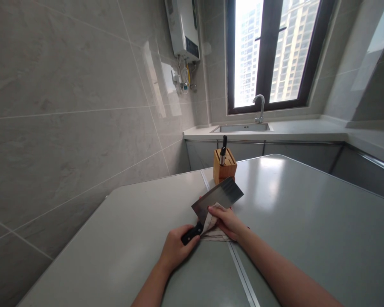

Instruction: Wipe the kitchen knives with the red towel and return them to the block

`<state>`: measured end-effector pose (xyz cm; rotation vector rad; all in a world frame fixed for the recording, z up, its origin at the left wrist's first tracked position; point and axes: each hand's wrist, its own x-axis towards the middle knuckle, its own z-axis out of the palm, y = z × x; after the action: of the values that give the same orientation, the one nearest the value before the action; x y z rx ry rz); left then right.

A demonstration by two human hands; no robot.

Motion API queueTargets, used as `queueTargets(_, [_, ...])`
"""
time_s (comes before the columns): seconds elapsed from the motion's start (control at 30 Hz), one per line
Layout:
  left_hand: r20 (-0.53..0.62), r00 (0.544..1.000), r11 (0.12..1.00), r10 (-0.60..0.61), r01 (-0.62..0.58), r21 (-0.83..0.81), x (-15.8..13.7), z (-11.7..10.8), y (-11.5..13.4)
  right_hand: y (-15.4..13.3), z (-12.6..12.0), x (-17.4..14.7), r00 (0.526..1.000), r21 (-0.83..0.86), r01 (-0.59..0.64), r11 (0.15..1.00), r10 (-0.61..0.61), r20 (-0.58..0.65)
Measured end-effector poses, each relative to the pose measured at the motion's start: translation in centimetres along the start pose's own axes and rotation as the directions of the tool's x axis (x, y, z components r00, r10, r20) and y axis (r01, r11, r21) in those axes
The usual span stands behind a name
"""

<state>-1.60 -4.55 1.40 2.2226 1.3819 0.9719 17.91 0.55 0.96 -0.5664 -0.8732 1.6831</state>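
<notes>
My left hand (178,246) is wrapped round the black handle of a cleaver (218,198), whose broad steel blade points up and to the right above the table. A light cloth (215,233) with dark stripes hangs below and against the blade. With thumb and fingers my right hand (228,220) pinches the cloth on the lower part of the blade. Part of the cloth lies under the right hand, and those fingers are partly hidden by it. Just beyond the blade stands a wooden knife block (225,168) with black-handled tools in its slots.
The pale glossy table (141,238) has a metal seam running through its middle. Behind it is a white counter (310,126) with a sink (241,128) and a faucet (260,108) under a window. A water heater (183,32) hangs on the tiled wall.
</notes>
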Motion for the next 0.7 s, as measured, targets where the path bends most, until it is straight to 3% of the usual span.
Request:
queueTargets(0.27, [0.005, 1.0, 1.0, -0.019, 0.019, -0.004, 0.0, 0.2, -0.4, -0.4, -0.7, 0.5, 0.987, -0.013, 0.087, 0.996, -0.088, -0.134])
queueTargets(0.4, [-0.006, 0.999, 0.999, -0.045, 0.045, -0.007, 0.1, 0.2, -0.7, -0.1, -1.8, 1.2, 0.955, -0.036, 0.152, 0.988, -0.156, -0.251])
queueTargets(0.53, [-0.027, 0.998, 0.998, -0.06, 0.059, -0.005, 0.2, 0.1, -0.8, -0.2, -3.5, 1.9, 0.848, -0.225, 0.283, 0.932, -0.353, -0.396])
queueTargets(0.7, [-0.02, 0.998, 0.998, -0.059, 0.059, -0.002, 0.3, 0.2, -0.8, -0.3, -5.4, 2.5, 0.699, -0.397, 0.321, 0.86, -0.498, -0.513])
